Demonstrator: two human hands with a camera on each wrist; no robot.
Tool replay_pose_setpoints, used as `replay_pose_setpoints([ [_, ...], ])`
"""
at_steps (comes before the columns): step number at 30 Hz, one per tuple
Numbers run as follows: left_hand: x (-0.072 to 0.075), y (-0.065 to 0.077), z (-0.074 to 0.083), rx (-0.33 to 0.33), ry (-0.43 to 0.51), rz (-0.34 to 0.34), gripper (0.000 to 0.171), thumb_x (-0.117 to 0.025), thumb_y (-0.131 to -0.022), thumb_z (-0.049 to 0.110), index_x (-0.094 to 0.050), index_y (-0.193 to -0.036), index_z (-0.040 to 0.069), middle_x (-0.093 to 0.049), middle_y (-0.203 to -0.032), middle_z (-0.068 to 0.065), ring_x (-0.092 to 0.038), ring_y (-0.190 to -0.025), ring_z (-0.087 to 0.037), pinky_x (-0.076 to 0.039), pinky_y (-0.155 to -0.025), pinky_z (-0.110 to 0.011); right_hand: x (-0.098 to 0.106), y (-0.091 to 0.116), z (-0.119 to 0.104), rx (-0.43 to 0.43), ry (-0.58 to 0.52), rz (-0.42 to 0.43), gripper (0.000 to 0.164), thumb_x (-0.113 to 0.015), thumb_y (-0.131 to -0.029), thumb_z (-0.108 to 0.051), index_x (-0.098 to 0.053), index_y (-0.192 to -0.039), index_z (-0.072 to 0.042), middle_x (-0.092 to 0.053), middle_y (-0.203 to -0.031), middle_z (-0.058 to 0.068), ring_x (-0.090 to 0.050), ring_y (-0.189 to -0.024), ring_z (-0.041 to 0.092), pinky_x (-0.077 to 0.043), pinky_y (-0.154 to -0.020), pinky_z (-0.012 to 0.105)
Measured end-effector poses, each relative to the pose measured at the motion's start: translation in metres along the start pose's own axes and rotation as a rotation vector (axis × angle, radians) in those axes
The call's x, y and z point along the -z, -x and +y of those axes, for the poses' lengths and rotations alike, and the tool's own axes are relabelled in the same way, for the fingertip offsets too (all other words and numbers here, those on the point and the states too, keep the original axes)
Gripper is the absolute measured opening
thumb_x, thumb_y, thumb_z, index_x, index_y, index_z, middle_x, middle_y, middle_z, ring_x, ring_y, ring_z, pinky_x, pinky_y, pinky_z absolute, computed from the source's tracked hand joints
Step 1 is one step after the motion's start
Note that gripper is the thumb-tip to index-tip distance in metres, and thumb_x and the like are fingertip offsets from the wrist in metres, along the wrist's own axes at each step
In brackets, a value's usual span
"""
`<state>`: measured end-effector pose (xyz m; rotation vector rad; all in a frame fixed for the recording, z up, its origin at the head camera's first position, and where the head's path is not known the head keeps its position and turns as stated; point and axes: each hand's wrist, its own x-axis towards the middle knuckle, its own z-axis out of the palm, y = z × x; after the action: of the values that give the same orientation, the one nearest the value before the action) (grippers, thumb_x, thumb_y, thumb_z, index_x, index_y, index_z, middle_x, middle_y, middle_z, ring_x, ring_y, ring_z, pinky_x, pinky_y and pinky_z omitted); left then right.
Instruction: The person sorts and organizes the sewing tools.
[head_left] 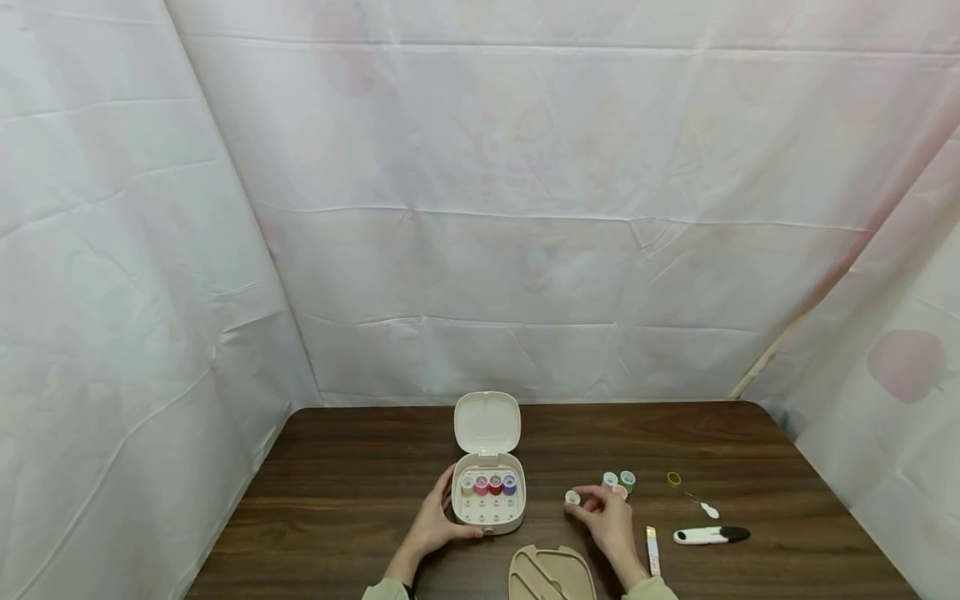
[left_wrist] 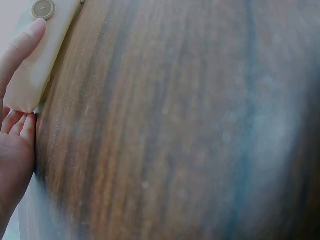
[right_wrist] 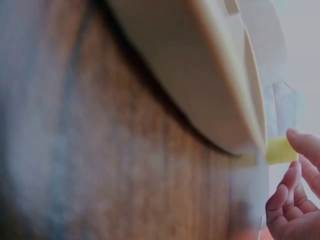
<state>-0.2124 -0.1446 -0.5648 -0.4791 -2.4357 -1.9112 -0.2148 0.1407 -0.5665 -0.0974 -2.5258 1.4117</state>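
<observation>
A small cream sewing box [head_left: 512, 527] stands with its lid [head_left: 487, 422] raised. In its back row of pegs sit a pale yellow spool [head_left: 467, 486], a pink one, a red one and a purple one; the pegs in front are bare. My left hand [head_left: 435, 518] grips the box, fingers along its left side and thumb by the round front button [left_wrist: 43, 9]. To the right of the box, my right hand [head_left: 611, 523] pinches a yellow thread spool [right_wrist: 281, 151] between thumb and fingers. White [head_left: 609, 480], green [head_left: 627, 479] and pinkish spools stand just behind that hand.
A tan compartment tray [head_left: 555, 568] lies at the table's front edge, between the forearms. Farther right are a tape measure [head_left: 652, 550], a white-and-black tool [head_left: 711, 536], a small yellow ring [head_left: 674, 478] and a white-handled needle threader [head_left: 709, 510].
</observation>
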Motion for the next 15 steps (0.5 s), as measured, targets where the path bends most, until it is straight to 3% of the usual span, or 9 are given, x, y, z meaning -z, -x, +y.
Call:
replay_pose_setpoints([
  [15,-0.001,0.0,0.0,0.005,0.017,0.001,0.107,-0.084,-0.053,0.007,-0.018,-0.136,-0.008,-0.028,-0.134,-0.031,-0.027,-0.123,-0.041,-0.025,-0.1,-0.048,-0.008,0.009,-0.013,0.109,-0.121,-0.027,0.023,-0.08,-0.058,-0.005,-0.069,-0.078,-0.003,-0.048,-0.053,-0.004,-0.038,-0.043,0.0,-0.034,-0.037,0.015],
])
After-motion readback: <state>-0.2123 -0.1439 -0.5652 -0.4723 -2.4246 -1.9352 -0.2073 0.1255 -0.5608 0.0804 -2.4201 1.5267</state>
